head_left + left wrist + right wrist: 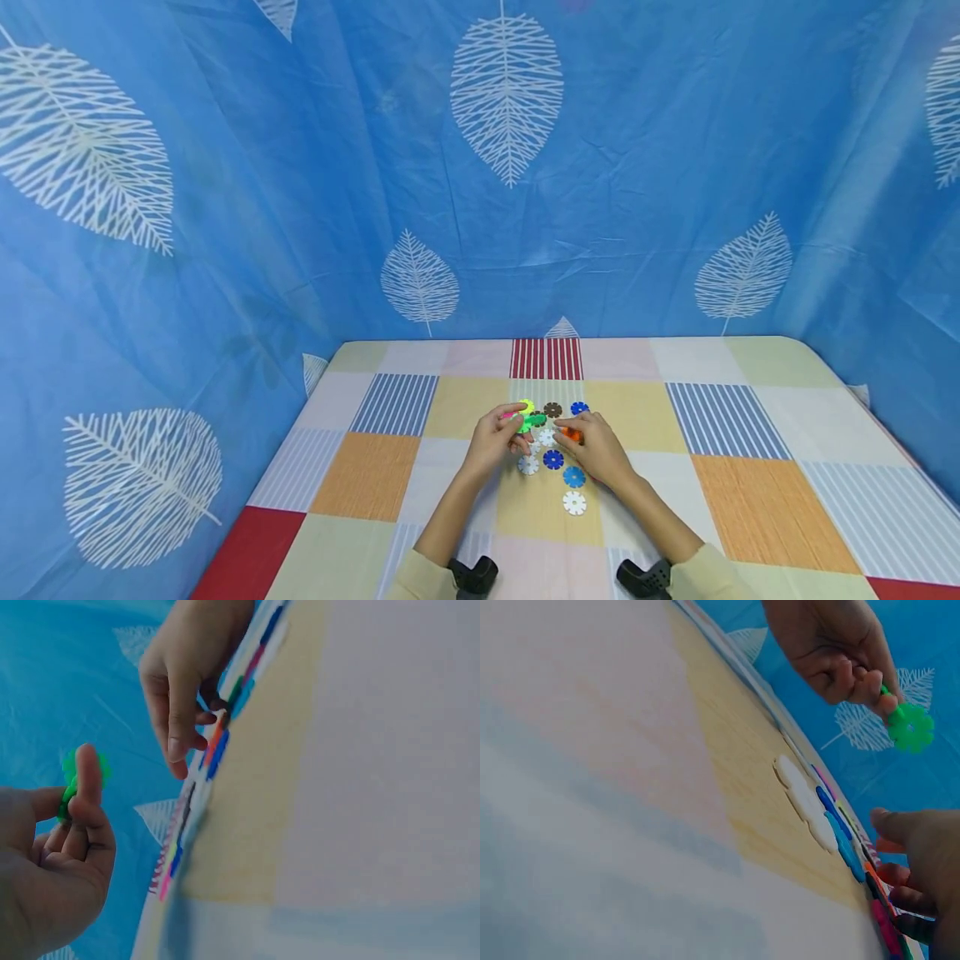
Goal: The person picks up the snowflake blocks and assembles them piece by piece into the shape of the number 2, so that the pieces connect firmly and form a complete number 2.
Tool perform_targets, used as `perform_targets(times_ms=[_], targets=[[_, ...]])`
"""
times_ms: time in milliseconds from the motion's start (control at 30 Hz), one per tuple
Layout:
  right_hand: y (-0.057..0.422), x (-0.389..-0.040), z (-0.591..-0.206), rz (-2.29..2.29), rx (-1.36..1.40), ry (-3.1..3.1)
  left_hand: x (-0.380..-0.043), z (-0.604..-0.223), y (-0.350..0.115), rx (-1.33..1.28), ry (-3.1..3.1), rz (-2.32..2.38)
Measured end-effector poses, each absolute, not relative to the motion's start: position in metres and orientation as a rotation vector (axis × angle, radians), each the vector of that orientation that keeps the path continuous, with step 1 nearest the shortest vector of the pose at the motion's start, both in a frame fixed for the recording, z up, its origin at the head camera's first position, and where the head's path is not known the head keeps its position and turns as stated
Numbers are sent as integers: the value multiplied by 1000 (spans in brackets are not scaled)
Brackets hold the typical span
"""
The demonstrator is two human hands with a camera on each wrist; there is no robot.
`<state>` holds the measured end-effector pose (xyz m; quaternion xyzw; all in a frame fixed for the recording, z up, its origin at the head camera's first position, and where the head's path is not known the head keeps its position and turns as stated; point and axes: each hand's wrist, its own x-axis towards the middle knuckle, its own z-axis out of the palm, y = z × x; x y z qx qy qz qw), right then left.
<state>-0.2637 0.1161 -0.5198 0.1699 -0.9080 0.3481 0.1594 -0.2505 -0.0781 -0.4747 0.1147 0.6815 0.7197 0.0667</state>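
My left hand [489,442] is raised over the table and pinches green notched plastic discs [534,420] between thumb and fingers. In the right wrist view, one green disc [911,727] shows its flower-like outline, with another green edge against the fingers. Low over the scattered discs reaches my right hand [600,450], fingers pointing down and thumb apart from them. An orange disc [572,434] lies right at its fingertips, partly hidden by them in the head view. The left wrist view shows this orange disc [215,742] among others, seen edge-on.
Around the hands lie several notched discs: a white disc [574,502] nearest me, a light blue disc [574,476], a dark blue disc [552,459], a brown disc [552,409]. They rest on a patchwork tablecloth [450,533]. Behind hangs a blue leaf-print curtain [600,167].
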Motion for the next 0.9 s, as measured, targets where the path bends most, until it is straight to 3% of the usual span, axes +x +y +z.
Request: perform_targets(times_ms=[300,667,900], targets=[[108,-268,-529,925,523,-2572,-262,-501,-84,277,1981,2121],[110,-266,-514,1842,225,-2305,-263,-505,-85,175,1966,2132],[112,-266,-510,1944,294,-2267,-263,-505,-84,216,1998,2101]])
